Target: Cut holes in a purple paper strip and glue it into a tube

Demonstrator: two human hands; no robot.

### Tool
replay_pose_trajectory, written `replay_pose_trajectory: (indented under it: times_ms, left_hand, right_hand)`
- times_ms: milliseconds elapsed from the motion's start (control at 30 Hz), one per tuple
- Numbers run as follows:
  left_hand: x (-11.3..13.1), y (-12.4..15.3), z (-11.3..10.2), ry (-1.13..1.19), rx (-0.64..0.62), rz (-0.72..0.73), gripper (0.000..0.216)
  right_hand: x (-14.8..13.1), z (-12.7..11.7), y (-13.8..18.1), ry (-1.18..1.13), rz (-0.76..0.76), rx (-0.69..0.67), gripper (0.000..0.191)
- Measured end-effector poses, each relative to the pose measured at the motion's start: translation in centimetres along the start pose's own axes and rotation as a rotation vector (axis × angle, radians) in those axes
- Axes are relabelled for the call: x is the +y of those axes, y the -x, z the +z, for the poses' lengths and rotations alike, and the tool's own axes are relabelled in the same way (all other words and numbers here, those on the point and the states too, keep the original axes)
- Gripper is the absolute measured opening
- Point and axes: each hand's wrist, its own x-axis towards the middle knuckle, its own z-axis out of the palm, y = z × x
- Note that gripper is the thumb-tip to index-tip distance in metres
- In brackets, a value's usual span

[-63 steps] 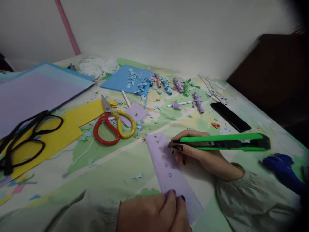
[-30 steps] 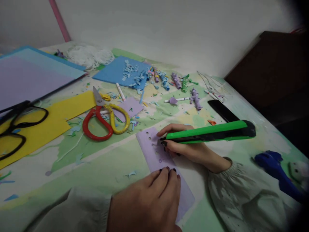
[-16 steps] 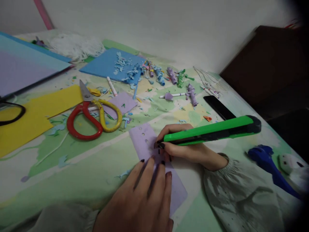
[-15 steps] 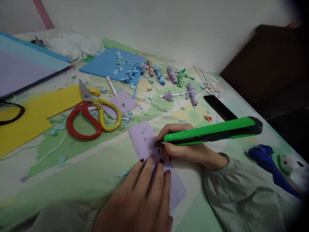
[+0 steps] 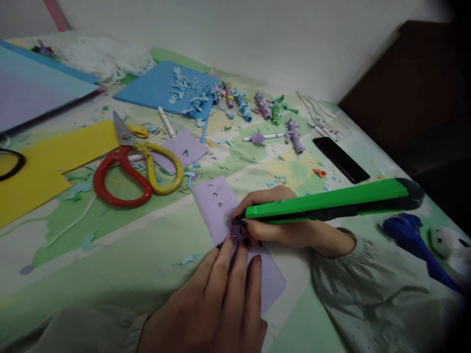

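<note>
A lilac paper strip [image 5: 215, 203] with small punched holes lies on the green patterned table cover [image 5: 121, 245]. My left hand [image 5: 221, 299] lies flat on the strip's near half, fingers stretched out and pressing it down. My right hand [image 5: 283, 220] is closed round a long green utility knife [image 5: 331, 201], held like a pen. The knife's tip touches the strip just beyond my left fingertips.
Red-and-yellow scissors [image 5: 136, 164] lie to the left, by a yellow sheet [image 5: 47, 162]. Blue paper [image 5: 162, 88] with scraps, rolled paper pieces [image 5: 263, 105], a marker [image 5: 166, 121] and a black phone [image 5: 340, 159] sit further back. A blue plush toy [image 5: 412, 238] lies at the right.
My left hand has slid forward along the lilac strip and flattened out until its fingertips reach the knife tip. My right hand with the knife stays on the strip. The view has shifted right.
</note>
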Motion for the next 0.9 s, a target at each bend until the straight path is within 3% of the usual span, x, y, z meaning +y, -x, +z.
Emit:
replay_pose_trajectory:
  times_ms: [367, 600, 900]
  left_hand:
    - [0.03, -0.28, 0.18, 0.011, -0.012, 0.003, 0.037]
    - [-0.34, 0.08, -0.09, 0.028, -0.006, 0.007, 0.035]
    - [-0.25, 0.26, 0.15, 0.072, 0.023, -0.059, 0.036]
  right_hand:
    - [-0.03, 0.45, -0.26, -0.029, 0.027, 0.020, 0.016]
    - [0.29, 0.85, -0.30, 0.161, -0.129, 0.129, 0.014]
    - [0.48, 0.99, -0.36, 0.194, -0.175, 0.153, 0.014]
